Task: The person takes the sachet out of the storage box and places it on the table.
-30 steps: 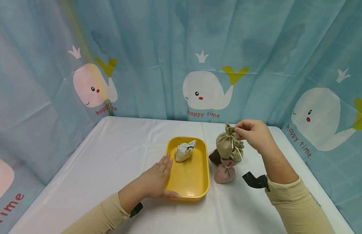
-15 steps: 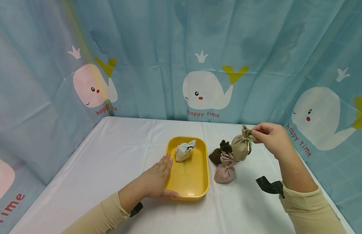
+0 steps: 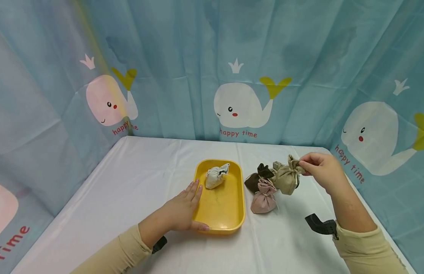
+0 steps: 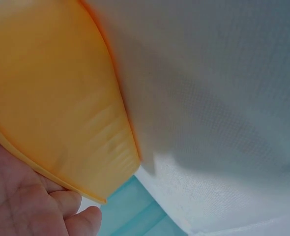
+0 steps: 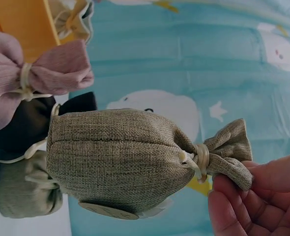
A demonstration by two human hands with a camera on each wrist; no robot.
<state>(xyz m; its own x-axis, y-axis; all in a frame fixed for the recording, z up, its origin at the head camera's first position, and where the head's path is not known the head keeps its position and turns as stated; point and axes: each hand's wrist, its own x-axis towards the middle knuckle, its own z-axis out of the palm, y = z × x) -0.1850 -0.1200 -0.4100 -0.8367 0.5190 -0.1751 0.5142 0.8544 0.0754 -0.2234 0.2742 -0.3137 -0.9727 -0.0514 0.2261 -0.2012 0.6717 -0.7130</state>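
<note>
My right hand [image 3: 323, 171] pinches the gathered neck of a khaki drawstring pouch [image 3: 287, 180]. In the right wrist view this pouch [image 5: 120, 157] hangs by its tied end, with a round tag on its side. Close to its left are a pink pouch [image 3: 263, 202], a dark brown pouch [image 3: 253, 182] and another olive pouch [image 5: 27, 191], mostly hidden in the head view. My left hand [image 3: 181, 209] rests on the left side of a yellow tray [image 3: 220, 217], its fingers straight along the rim and its thumb at the near corner. Inside the tray lies a pale grey pouch [image 3: 214, 180].
A white cloth covers the table [image 3: 140, 175]. Behind and at both sides hangs a blue curtain [image 3: 164, 76] printed with whales. The group of pouches stands just right of the tray.
My right hand has carried the khaki pouch to the right and then lower, away from above the pink and brown pouches, uncovering them. The left hand and tray have stayed put.
</note>
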